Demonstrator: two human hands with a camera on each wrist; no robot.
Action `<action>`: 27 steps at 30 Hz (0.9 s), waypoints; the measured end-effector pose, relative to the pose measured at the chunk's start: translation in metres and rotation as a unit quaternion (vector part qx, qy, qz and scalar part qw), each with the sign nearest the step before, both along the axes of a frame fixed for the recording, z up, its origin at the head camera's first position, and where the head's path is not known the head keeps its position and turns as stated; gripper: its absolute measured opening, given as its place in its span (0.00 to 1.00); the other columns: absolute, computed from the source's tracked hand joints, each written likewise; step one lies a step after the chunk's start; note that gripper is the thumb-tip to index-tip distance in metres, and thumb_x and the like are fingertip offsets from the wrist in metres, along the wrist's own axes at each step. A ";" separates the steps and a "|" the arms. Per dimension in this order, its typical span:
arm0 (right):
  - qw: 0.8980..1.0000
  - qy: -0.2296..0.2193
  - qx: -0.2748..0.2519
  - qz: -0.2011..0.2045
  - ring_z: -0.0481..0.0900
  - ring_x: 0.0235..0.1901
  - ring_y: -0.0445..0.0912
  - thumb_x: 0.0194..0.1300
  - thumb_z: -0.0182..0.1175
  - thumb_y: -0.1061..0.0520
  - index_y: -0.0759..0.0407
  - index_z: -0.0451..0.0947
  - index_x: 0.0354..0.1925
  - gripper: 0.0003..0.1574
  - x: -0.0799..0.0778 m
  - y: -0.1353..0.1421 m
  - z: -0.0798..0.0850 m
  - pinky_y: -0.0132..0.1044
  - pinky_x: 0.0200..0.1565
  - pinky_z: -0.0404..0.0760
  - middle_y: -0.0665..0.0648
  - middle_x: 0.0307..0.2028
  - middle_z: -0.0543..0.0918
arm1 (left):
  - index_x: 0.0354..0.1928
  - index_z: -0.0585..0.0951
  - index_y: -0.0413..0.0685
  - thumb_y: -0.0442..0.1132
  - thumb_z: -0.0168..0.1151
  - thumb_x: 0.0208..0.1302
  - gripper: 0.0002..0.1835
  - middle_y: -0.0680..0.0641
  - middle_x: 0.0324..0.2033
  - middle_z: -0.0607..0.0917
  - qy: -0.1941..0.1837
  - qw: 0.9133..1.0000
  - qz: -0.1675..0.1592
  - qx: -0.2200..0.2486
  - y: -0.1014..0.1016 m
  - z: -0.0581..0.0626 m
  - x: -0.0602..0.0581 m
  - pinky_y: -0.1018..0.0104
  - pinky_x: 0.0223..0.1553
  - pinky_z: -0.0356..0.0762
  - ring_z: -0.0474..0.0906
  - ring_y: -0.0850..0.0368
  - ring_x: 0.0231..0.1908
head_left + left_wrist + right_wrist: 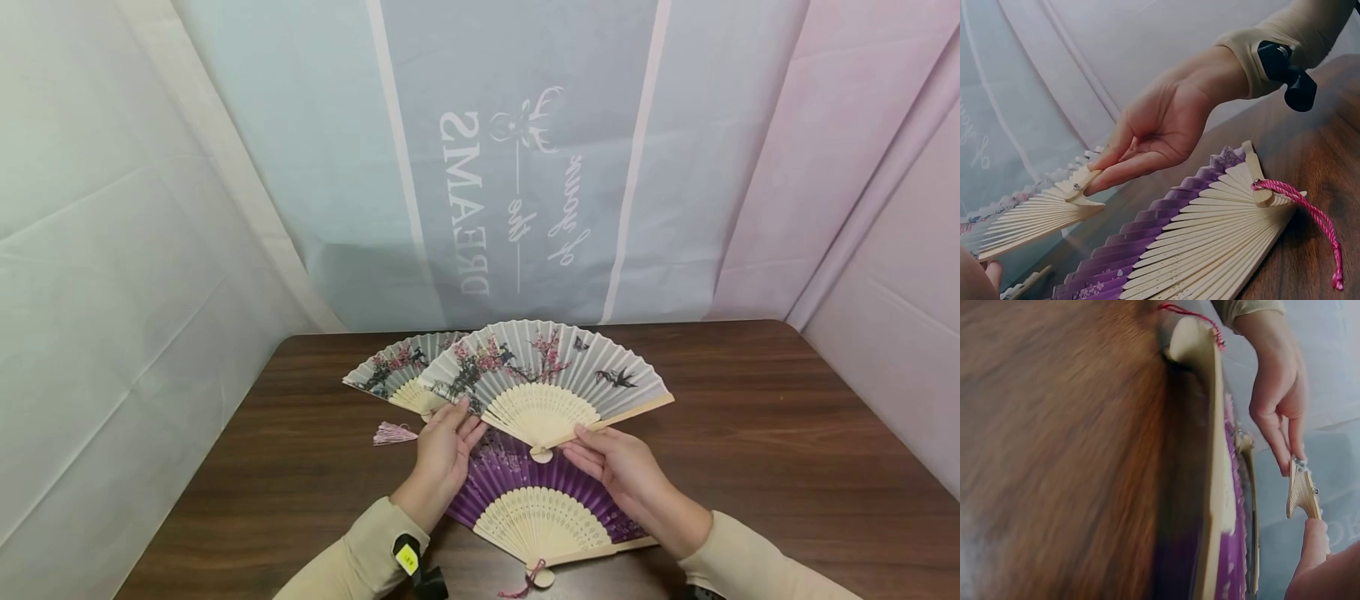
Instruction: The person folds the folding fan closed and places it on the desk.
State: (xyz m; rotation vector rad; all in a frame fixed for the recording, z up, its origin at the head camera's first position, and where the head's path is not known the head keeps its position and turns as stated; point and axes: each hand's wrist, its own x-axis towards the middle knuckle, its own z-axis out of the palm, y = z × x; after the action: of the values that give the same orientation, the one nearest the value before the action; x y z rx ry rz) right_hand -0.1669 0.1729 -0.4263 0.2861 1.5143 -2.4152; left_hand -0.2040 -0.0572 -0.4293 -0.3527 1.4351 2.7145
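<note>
Both hands hold a spread white folding fan with pink blossoms, a butterfly and a dark bird. The left hand pinches its left edge between thumb and fingers, seen also in the right wrist view, where the left hand reaches down to the ribs. The right hand pinches the outer stick near the pivot; in the left wrist view, the right hand has thumb and fingertips on that stick. Below the hands, a spread purple folding fan lies on the table, a pink cord at its pivot.
Behind the left hand lies a second white floral fan, partly covered by the held one. A pink tassel rests beside it. The dark wooden table ends at a hanging printed cloth, with pale cloth walls at the sides.
</note>
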 end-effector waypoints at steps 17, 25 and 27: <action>0.997 0.027 0.063 0.025 0.89 0.33 0.40 0.74 0.51 0.66 0.68 0.73 0.42 0.05 -0.005 0.001 0.006 0.31 0.46 0.89 0.51 0.32 0.89 | 0.74 0.41 0.24 0.33 0.47 0.77 0.36 0.25 0.74 0.49 -0.001 1.000 -0.020 0.003 -0.002 0.001 -0.001 0.53 0.71 0.68 0.50 0.30 0.74; 0.996 0.025 0.079 0.039 0.89 0.33 0.40 0.73 0.52 0.65 0.65 0.75 0.36 0.07 -0.007 0.001 0.008 0.31 0.45 0.89 0.51 0.32 0.89 | 0.75 0.43 0.25 0.33 0.48 0.77 0.36 0.24 0.74 0.49 -0.010 1.000 -0.024 -0.004 -0.003 -0.001 -0.003 0.55 0.68 0.72 0.51 0.30 0.74; 0.996 0.024 0.081 0.043 0.89 0.33 0.40 0.73 0.53 0.66 0.65 0.74 0.35 0.07 -0.008 0.001 0.007 0.31 0.45 0.89 0.51 0.32 0.88 | 0.75 0.43 0.25 0.33 0.49 0.77 0.36 0.24 0.74 0.49 -0.012 1.000 -0.026 -0.005 -0.003 -0.001 -0.004 0.55 0.68 0.72 0.51 0.31 0.74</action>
State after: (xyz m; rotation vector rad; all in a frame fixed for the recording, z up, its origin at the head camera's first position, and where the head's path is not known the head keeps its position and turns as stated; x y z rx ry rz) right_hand -0.1744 0.1741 -0.4188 0.1919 1.7102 -2.2536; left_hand -0.2077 -0.0606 -0.4307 -0.3415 1.4326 2.6545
